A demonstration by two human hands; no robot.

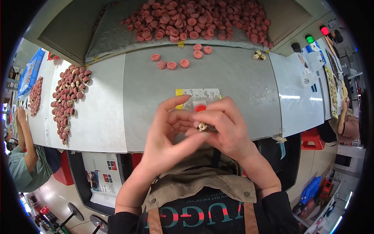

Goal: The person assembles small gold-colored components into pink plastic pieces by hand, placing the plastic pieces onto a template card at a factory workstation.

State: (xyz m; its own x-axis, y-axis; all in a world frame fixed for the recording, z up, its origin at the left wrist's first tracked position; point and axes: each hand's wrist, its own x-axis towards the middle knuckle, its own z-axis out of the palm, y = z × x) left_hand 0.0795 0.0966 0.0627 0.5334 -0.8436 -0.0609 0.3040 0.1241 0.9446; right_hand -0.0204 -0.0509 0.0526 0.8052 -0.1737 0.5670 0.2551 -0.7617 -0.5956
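My left hand [165, 136] comes in from the left, with its index finger raised and its other fingers and thumb curled around a small pink piece [196, 124]. Cream and dark filling [202, 126] shows at the front of this piece. From the other side my right hand [231, 130] closes on the same piece with thumb and fingertips, hiding part of it. Just beyond the fingers, a red round cap [200, 108] sits on a white and yellow sheet [213, 93]. Several loose pink scalloped cups [172, 66] lie on the table farther off.
A big heap of pink cups [191, 19] fills the recessed shelf at the back. Filled pink pieces [67, 99] are gathered at the left. Cream-dark lumps [259, 55] lie at the back right of the grey table [241, 78]. Co-workers [29, 163] sit at both sides.
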